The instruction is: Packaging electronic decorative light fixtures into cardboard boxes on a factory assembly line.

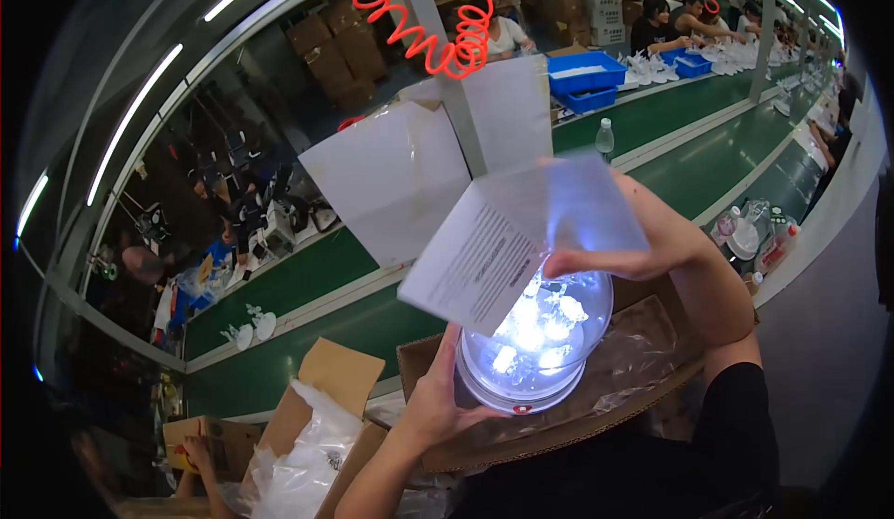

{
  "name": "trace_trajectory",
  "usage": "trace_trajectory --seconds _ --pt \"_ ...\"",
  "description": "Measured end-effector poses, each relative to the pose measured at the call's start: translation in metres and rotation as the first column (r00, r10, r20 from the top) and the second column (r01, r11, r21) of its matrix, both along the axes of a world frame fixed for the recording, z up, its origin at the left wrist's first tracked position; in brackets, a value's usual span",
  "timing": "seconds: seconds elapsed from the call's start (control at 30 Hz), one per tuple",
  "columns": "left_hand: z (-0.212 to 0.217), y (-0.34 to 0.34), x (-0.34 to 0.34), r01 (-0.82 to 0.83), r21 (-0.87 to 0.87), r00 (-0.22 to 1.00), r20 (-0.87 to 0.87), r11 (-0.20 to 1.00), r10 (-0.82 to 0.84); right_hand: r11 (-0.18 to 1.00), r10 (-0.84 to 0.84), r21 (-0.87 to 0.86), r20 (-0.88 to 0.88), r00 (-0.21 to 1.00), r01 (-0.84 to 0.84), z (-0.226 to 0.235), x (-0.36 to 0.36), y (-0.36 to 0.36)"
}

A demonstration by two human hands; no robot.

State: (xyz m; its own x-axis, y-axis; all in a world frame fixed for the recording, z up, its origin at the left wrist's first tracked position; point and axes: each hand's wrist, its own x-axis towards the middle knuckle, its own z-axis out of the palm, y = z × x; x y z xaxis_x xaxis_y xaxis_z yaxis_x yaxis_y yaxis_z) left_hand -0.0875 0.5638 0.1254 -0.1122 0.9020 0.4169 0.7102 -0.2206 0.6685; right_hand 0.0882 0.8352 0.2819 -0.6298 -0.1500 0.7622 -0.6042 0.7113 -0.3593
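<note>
My left hand [438,403] grips the lower left edge of a round, clear-domed lamp [535,347] that glows bright white and has a white base. My right hand [615,256] reaches over the lamp from the right and pinches a folded white paper leaflet [507,240] with fine print, held open above the dome. The leaflet hides the lamp's upper left part. Both are held over an open cardboard box [596,407] lined with clear plastic film.
A green conveyor belt [307,277] runs from lower left to upper right, with white parts and a clear bottle [604,137] on it. A second open box with plastic bags [312,444] sits lower left. Blue bins [585,74], stacked cartons and seated workers [666,26] lie beyond. A red coiled hose [438,26] hangs overhead.
</note>
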Motion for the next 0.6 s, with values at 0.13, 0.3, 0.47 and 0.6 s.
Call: trace_trajectory --seconds 0.13,0.3,0.47,0.6 --pt "-0.026 -0.012 -0.007 0.055 -0.296 0.974 0.226 0.954 0.014 0.984 0.131 -0.162 0.428 0.894 -0.067 0.009 -0.003 -0.014" --pt "-0.012 -0.009 -0.004 0.139 -0.443 0.89 0.449 0.886 0.085 0.909 0.395 -0.059 0.439 0.807 -0.413 0.004 -0.012 -0.017" --pt "0.012 0.004 0.007 0.108 -0.324 0.978 0.204 0.94 -0.042 0.763 0.603 -0.119 0.483 0.635 -0.635 -0.01 -0.014 0.004" --pt "0.01 0.006 0.009 0.127 -0.182 0.991 0.062 0.975 -0.117 0.767 0.603 -0.15 0.501 0.62 -0.624 -0.012 -0.009 0.004"
